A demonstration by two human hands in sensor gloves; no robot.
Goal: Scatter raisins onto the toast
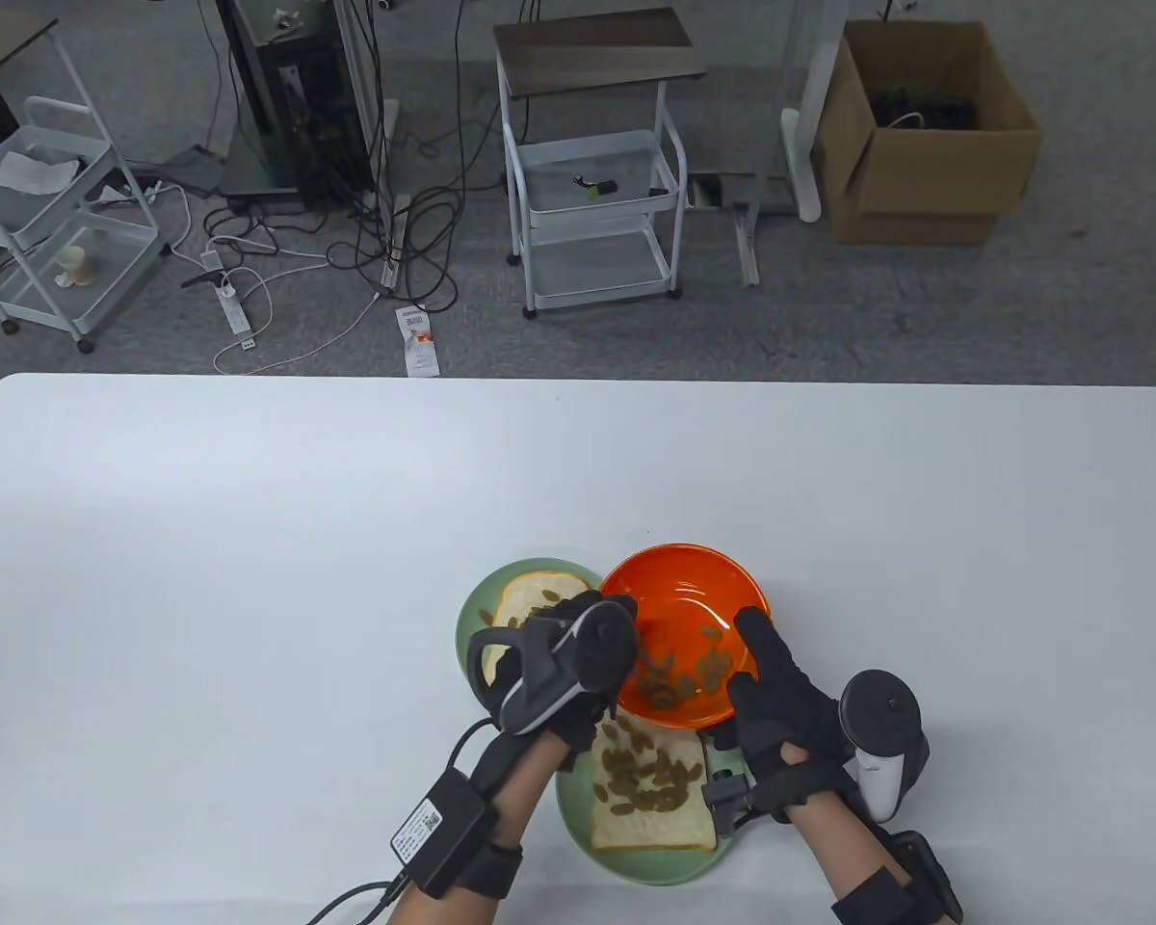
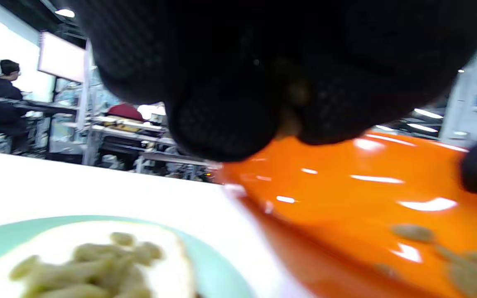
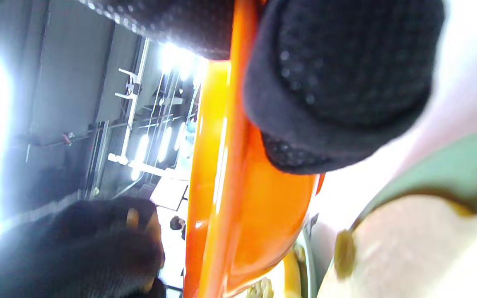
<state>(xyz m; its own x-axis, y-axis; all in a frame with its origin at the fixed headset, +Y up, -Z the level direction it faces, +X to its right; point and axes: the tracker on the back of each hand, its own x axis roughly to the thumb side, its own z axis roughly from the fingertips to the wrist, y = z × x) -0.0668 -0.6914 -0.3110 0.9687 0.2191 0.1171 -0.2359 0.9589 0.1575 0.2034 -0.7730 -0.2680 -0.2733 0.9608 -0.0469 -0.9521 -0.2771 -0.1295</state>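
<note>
An orange bowl (image 1: 684,588) holds loose raisins (image 1: 679,674). My left hand (image 1: 609,617) hovers over the bowl's left edge, above the far toast (image 1: 525,597) on a green plate (image 1: 472,607). In the left wrist view its fingers (image 2: 222,124) pinch a few raisins (image 2: 290,120) above that raisin-topped toast (image 2: 97,256) and the bowl (image 2: 346,194). My right hand (image 1: 747,665) grips the bowl's right rim, with the thumb (image 3: 338,82) pressed on the bowl (image 3: 271,198). A near toast (image 1: 650,790) covered in raisins lies on a second green plate (image 1: 636,867).
The two plates and the bowl touch one another near the front middle of the white table (image 1: 250,578). Beyond the far edge are floor, carts (image 1: 592,193), cables and a cardboard box (image 1: 925,135).
</note>
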